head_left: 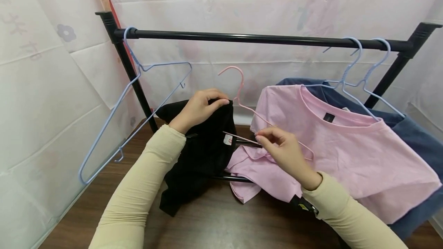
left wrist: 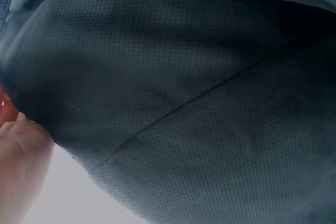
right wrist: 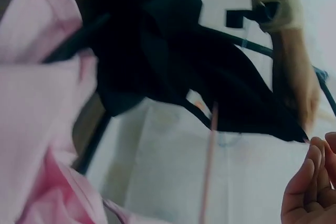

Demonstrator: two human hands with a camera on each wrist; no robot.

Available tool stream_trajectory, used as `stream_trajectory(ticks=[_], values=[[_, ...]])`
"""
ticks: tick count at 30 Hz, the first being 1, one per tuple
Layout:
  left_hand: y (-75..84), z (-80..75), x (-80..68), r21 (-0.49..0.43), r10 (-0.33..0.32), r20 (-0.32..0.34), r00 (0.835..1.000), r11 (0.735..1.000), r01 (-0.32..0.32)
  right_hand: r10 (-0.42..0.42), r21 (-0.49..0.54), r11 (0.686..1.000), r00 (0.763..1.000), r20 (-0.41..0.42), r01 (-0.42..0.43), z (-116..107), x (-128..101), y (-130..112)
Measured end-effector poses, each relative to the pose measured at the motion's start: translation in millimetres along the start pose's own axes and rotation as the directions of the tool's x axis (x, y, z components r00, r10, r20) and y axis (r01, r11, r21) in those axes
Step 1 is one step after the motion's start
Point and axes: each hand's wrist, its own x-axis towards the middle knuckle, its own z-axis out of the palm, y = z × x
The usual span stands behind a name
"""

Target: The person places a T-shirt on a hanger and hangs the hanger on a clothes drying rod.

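My left hand [head_left: 204, 106] pinches the upper edge of a black shirt [head_left: 204, 152], which hangs down with a small white label showing. In the left wrist view, that hand [left wrist: 23, 166] is at the left edge, beside dark perforated cloth [left wrist: 184, 103]. With curled fingers, my right hand [head_left: 285, 152] holds a pink hanger [head_left: 250, 108], partly covering its frame. The hanger's hook points up, and its left end reaches the black shirt's opening. In the right wrist view, the right fingers [right wrist: 310, 182] are at the lower right, and a pink bar [right wrist: 208, 166] runs toward the black cloth.
A bare blue hanger [head_left: 119, 106] hangs at the left of the black rail [head_left: 221, 38]. At the right hang a pink T-shirt [head_left: 332, 152] and a dark blue garment [head_left: 422, 141] on blue hangers. More pink cloth [head_left: 266, 172] lies low in the middle, above the brown table [head_left: 221, 218].
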Motion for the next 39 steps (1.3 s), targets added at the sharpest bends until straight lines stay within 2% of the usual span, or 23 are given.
stream_trajectory(ticks=[4,10,19,28,33,39], values=[[0.1,0.2,-0.5,0.01,-0.001,0.0,1.0,1.0,0.001,0.02,-0.042,0.999,0.996,0.086,-0.016,17,-2,6],[-0.3,0.2,-2.5,0.013,-0.003,-0.001,1.0,1.0,0.003,0.043,-0.042,0.998,0.983,0.176,-0.036,44,-4,13],[-3.3,4.6,-4.7,0.029,0.001,-0.003,1.0,1.0,-0.001,0.09,-0.081,0.994,0.944,0.316,-0.067,79,-13,27],[-4.4,4.3,-5.9,0.033,-0.014,-0.003,1.0,0.999,0.014,0.153,-0.132,0.985,0.906,0.394,-0.108,96,-19,36],[-5.0,4.6,-6.1,0.027,-0.016,-0.005,1.0,0.999,0.016,0.193,-0.168,0.976,0.897,0.398,-0.136,101,-22,37],[-5.7,5.6,-6.8,0.033,-0.013,-0.005,1.0,0.999,0.013,0.184,-0.183,0.976,0.887,0.423,-0.116,106,-26,39]])
